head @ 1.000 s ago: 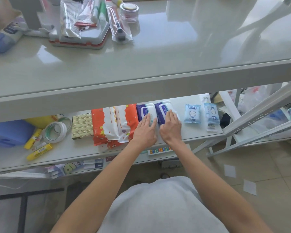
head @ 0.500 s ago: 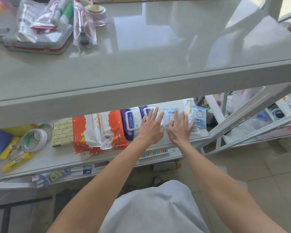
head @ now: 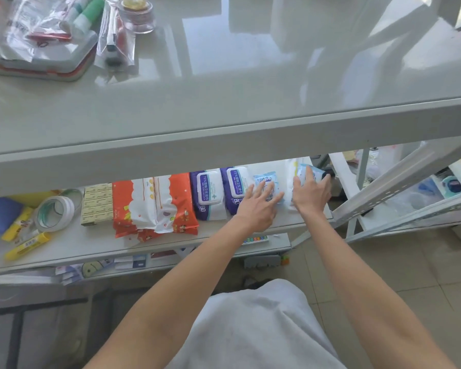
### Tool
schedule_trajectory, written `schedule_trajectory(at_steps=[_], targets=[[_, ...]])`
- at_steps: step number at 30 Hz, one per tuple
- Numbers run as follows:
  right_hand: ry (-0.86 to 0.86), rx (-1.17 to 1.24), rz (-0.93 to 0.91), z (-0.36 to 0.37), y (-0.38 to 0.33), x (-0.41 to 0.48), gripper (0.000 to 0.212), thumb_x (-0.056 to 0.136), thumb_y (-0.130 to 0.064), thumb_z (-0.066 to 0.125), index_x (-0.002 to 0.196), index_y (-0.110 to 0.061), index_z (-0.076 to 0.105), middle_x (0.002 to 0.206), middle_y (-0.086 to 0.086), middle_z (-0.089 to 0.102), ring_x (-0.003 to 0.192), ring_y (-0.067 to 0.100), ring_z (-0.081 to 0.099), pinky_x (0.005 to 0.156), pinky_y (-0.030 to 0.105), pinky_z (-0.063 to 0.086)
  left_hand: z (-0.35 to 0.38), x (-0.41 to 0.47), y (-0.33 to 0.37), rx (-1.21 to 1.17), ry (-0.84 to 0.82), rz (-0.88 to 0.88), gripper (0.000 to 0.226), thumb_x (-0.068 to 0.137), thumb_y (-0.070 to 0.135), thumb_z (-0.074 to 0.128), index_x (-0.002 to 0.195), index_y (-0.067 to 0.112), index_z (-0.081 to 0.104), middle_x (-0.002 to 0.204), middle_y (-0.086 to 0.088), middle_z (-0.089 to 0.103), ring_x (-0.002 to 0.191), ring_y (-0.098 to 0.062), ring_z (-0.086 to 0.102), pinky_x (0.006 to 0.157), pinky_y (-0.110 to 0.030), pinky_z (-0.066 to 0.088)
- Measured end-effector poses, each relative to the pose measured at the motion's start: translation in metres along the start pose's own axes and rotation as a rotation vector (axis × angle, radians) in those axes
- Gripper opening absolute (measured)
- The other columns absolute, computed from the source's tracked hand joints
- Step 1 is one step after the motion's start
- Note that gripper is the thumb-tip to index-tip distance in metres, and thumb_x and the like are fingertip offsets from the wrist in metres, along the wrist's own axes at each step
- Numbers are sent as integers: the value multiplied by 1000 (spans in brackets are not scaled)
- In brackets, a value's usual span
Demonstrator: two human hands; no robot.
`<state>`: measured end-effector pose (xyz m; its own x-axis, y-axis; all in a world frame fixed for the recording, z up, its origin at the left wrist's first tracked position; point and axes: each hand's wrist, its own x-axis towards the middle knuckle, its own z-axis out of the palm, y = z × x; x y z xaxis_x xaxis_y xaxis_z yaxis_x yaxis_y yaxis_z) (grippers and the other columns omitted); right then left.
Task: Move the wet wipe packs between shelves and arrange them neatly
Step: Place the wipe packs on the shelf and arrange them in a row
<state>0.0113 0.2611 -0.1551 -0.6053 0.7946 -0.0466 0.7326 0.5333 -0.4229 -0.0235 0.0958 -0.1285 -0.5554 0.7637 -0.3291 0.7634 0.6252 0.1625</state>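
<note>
On the middle shelf (head: pixel 96 243) lie wet wipe packs in a row: orange and white packs (head: pixel 155 203), then two purple and white packs (head: pixel 209 190) (head: pixel 234 186) side by side. My left hand (head: pixel 258 206) lies flat, fingers spread, on a small light blue pack (head: pixel 264 179) just right of them. My right hand (head: pixel 310 193) rests flat on another small light blue pack (head: pixel 304 169) near the shelf's right end. Neither hand grips a pack.
The glossy top shelf (head: pixel 250 89) juts out over the row; a case, plastic bags and a jar (head: pixel 137 14) stand at its back left. Tape rolls (head: pixel 55 210), a beige box (head: pixel 96 203) and yellow glue sticks (head: pixel 27 246) lie left. A slanted white frame (head: pixel 399 182) stands right.
Both hands moved right, off the purple packs and onto the two small blue packs. The blue packs have slid a little and the hands have spread apart.
</note>
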Motion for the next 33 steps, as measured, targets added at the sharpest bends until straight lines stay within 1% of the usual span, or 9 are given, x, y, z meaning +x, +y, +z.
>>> schedule_trajectory(at_steps=[2,5,12,17,20,22,27,30,33], targets=[[-79,-2,26,5,1,6,54,102,-37,54,153,-21,48,140,33,49,125,48,48,109,50,36,2,0,2,68,-10,-8,59,110,35,32,166,30,13,176,-9,1,162,-31,-1,129,-53,-4],[-34,28,-49,6,3,7,53,98,-28,60,149,-16,52,129,30,56,118,48,52,105,50,39,-1,-3,1,123,-9,-22,60,109,34,33,166,30,15,176,-9,1,162,-32,-1,128,-57,-6],[2,179,-260,-11,-3,9,71,85,-12,75,150,0,47,127,31,58,118,46,55,102,47,50,-1,-7,-2,95,-26,-21,64,107,31,38,166,32,13,176,-5,-1,162,-32,-6,128,-58,-5],[-114,115,-354,-5,-19,-8,76,93,-27,73,155,2,39,132,27,61,123,43,54,103,48,46,-2,-5,-4,18,-27,-32,76,101,21,47,167,25,9,176,-4,3,162,-29,-3,129,-56,-4],[-96,88,-295,-2,-15,-6,49,102,-32,56,140,-1,57,132,25,64,123,43,54,101,49,45,-10,-5,1,-89,11,-82,82,94,14,53,165,13,12,174,-9,13,161,-31,7,129,-58,3],[-69,225,-173,-3,-10,4,39,104,-22,48,132,0,64,126,28,67,120,43,57,102,45,44,-15,-4,8,-116,24,-80,88,94,14,55,166,21,7,175,-7,3,161,-33,6,126,-63,5],[-164,294,206,-12,-7,41,43,96,-29,62,119,7,66,127,26,68,122,41,63,101,43,50,-6,-1,17,-5,-80,-22,90,95,17,51,167,30,0,176,2,-10,161,-33,-10,125,-68,-4],[-239,157,200,-18,-20,56,53,96,-32,69,134,2,57,140,23,61,130,39,59,101,42,50,0,-1,12,63,-84,-12,91,94,16,51,168,29,0,176,1,-9,161,-33,-11,125,-67,-6],[-252,38,80,-15,-30,70,46,96,-26,69,132,2,58,138,23,62,128,39,60,98,43,52,2,0,10,82,-96,-16,90,94,17,50,168,30,1,176,2,-8,161,-32,-12,125,-66,-7]])
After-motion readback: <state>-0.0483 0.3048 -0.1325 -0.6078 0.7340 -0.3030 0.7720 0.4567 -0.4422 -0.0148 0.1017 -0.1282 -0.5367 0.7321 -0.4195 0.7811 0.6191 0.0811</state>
